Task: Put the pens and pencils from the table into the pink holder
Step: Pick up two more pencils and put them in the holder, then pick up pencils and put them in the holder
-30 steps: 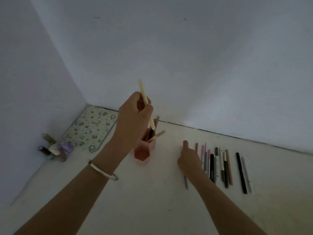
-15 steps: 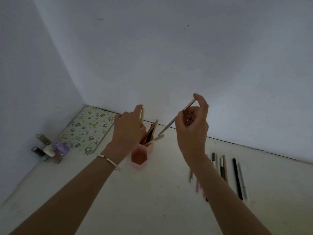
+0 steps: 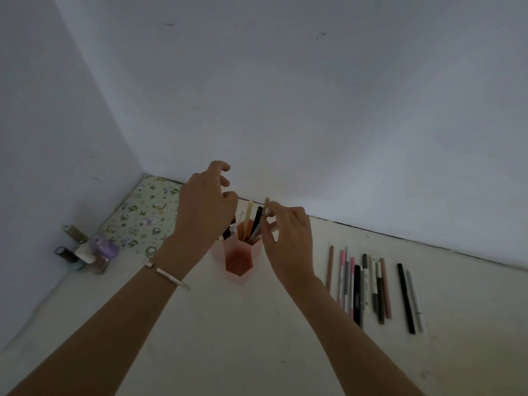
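This looks like a home desk corner. A pale table (image 3: 257, 352) meets bare white walls (image 3: 314, 95), with small cosmetic bottles (image 3: 85, 251), a floral mat (image 3: 143, 212) and loose pens (image 3: 371, 287) lying on it.

pencil (image 3: 266, 206) blurred, pink holder (image 3: 243, 260) partly hidden

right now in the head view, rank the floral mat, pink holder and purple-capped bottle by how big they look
1. floral mat, largest, though the left hand covers its right edge
2. pink holder
3. purple-capped bottle, smallest
None is much nearer the camera, so the order holds.
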The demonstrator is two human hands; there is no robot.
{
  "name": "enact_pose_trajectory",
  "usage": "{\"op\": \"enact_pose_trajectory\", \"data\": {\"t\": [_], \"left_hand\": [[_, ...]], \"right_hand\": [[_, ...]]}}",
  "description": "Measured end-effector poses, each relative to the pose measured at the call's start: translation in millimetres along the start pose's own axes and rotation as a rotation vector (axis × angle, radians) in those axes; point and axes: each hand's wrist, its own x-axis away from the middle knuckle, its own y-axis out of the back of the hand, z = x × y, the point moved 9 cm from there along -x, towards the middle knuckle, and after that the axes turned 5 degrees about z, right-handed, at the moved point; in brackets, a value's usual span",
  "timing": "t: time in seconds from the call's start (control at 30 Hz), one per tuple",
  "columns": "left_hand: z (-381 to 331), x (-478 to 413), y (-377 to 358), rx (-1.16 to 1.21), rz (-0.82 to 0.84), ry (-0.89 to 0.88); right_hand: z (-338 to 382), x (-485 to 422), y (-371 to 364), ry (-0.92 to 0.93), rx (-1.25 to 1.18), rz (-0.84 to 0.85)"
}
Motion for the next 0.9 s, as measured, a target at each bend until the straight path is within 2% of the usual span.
{"op": "enact_pose_trajectory", "data": {"t": [0.07, 0.13, 0.2, 0.23, 0.3, 0.4, 0.47, 0.53, 0.73, 0.83, 0.9], "left_hand": [[-12, 4, 7, 0.030, -0.014, -0.013], [-34, 14, 17, 0.066, -0.099, -0.075], [-72, 31, 18, 0.081, -0.187, -0.241], [-94, 42, 7, 0.089, -0.179, -0.327], [-127, 58, -37, 0.110, -0.026, -0.403], [-127, 72, -142, 0.004, 0.392, -0.213], [-112, 83, -200, -0.133, 0.592, -0.101], [-99, 89, -232, -0.228, 0.655, -0.044], [-83, 86, -266, -0.318, 0.648, 0.037], [-90, 72, -246, -0.162, 0.642, 0.047], [-101, 55, -213, -0.012, 0.540, 0.038]], "right_hand": [[2, 5, -4, 0.035, 0.057, -0.001], [-5, 6, 5, 0.000, 0.012, -0.030], [-20, 3, 31, -0.055, -0.031, -0.129], [-32, 1, 48, -0.090, -0.046, -0.189], [-60, -1, 83, -0.178, -0.074, -0.294], [-101, 10, 122, -0.338, -0.116, -0.397], [-123, 23, 140, -0.420, -0.121, -0.415], [-137, 34, 150, -0.449, -0.100, -0.386], [-161, 65, 150, -0.482, -0.012, -0.261], [-172, 72, 117, -0.564, 0.008, -0.057], [-177, 71, 87, -0.574, 0.097, 0.120]]}}
